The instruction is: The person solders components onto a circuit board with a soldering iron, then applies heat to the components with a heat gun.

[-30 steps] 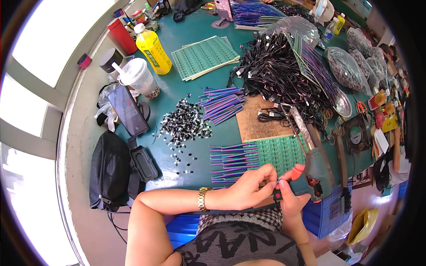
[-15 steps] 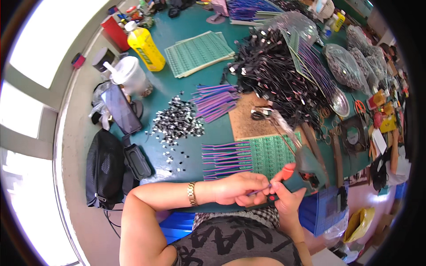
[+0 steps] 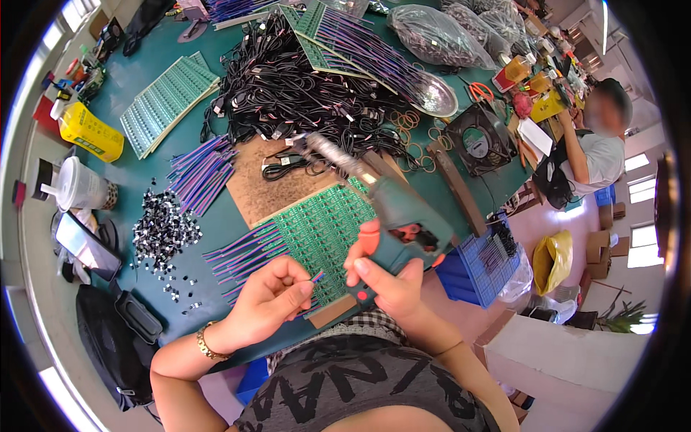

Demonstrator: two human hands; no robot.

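My left hand (image 3: 272, 299) pinches the end of a thin purple-and-blue wire (image 3: 317, 276) over the near edge of a green circuit board panel (image 3: 320, 219). In my right hand (image 3: 392, 286) is a dark green soldering gun (image 3: 403, 209) with an orange trigger, its metal barrel pointing away over the panel. A row of coloured wires (image 3: 245, 253) sticks out from the panel's left side. Beneath the panel's far end lies a brown board (image 3: 252, 183). The two hands are a little apart.
Small metal connectors (image 3: 165, 230) lie heaped at left, near a bundle of wires (image 3: 203, 173). Behind sit black cables (image 3: 288, 93) and stacked panels (image 3: 169, 101). A fan (image 3: 475, 140) and a blue crate (image 3: 475, 266) are at right. Another person (image 3: 597, 158) sits far right.
My hands have separated; the left one has drawn away from the right with the wire. The view has swung to the right, bringing the other person further into sight.
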